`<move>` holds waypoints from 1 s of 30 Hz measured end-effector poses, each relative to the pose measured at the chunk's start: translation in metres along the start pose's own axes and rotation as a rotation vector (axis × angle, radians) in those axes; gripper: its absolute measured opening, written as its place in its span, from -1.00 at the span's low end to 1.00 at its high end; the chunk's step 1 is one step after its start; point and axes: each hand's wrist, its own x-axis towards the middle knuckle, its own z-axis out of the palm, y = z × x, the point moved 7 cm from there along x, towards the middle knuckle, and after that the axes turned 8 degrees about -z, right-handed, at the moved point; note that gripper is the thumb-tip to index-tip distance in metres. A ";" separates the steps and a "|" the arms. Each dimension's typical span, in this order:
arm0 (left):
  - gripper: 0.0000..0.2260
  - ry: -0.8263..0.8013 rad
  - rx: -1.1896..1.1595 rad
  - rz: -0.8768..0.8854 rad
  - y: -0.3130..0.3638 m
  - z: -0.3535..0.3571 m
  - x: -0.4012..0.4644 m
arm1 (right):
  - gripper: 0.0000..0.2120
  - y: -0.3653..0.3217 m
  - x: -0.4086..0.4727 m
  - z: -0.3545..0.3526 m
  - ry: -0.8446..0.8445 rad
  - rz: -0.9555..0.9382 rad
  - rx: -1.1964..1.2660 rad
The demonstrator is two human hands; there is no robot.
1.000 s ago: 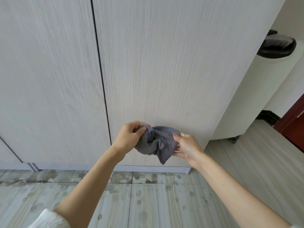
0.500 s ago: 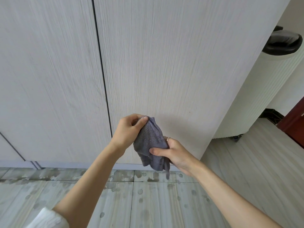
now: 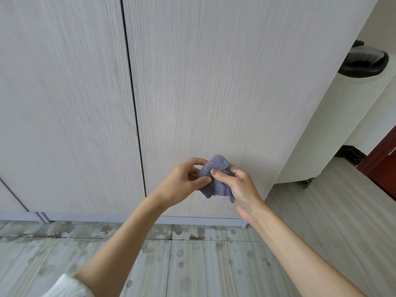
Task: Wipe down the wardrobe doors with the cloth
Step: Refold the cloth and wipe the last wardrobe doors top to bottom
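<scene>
Cloth: I see the purple terry cloth bunched, held before the pale woodgrain wardrobe door.
Grip: left hand and right hand both pinching it.
Floor: spotted tiles.

hands: 2, the left hand and right hand, close together
cloth: 1, bunched up between both hands
ring: 1, on a right-hand finger
doors: 2 full ones, the left door off past the left hand and the right door right behind the hands
sleeve: 1, white, down the left arm
fan: 1 ribbed white tower thing, off to the right of the right hand
</scene>
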 end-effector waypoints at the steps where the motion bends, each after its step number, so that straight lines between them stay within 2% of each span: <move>1: -0.74 -0.018 -0.056 -0.010 0.000 0.001 0.000 | -0.95 -0.001 -0.001 0.001 -0.014 -0.004 0.012; 3: -0.74 -0.056 -0.132 -0.031 -0.002 0.000 -0.001 | -0.95 -0.002 -0.003 0.002 -0.043 -0.032 -0.030; 6: -0.82 0.004 -0.111 -0.048 -0.004 -0.012 -0.001 | -0.90 -0.023 0.004 -0.011 0.044 -0.241 -0.387; 9: -0.89 0.250 -0.067 -0.075 -0.012 -0.048 -0.001 | -0.76 -0.062 0.007 -0.047 0.342 -0.453 -0.711; 11: -0.85 0.456 -0.087 -0.102 -0.021 -0.073 -0.004 | -0.63 -0.088 0.007 -0.073 0.508 -0.542 -0.877; 13: -0.74 0.652 -0.121 -0.160 -0.032 -0.091 -0.010 | -0.58 -0.114 0.004 -0.091 0.655 -0.695 -1.025; 15: -0.58 0.777 -0.142 -0.233 -0.045 -0.098 -0.014 | -0.61 -0.130 0.008 -0.097 0.754 -0.863 -1.114; 19: -0.21 0.801 -0.220 -0.387 -0.067 -0.099 -0.011 | -0.60 -0.119 0.027 -0.084 0.822 -1.019 -1.089; 21: -0.09 0.755 -0.308 -0.442 -0.077 -0.096 -0.003 | -0.59 -0.099 0.031 -0.072 0.814 -1.032 -1.003; 23: 0.00 0.702 -0.390 -0.469 -0.083 -0.090 0.006 | -0.55 -0.072 0.034 -0.056 0.700 -1.050 -0.959; 28: 0.08 0.740 -0.442 -0.521 -0.084 -0.083 0.022 | -0.28 0.002 0.033 -0.029 0.175 -1.101 -1.301; 30: 0.11 0.772 -0.429 -0.544 -0.085 -0.083 0.026 | -0.23 0.001 0.032 -0.041 0.150 -1.050 -1.315</move>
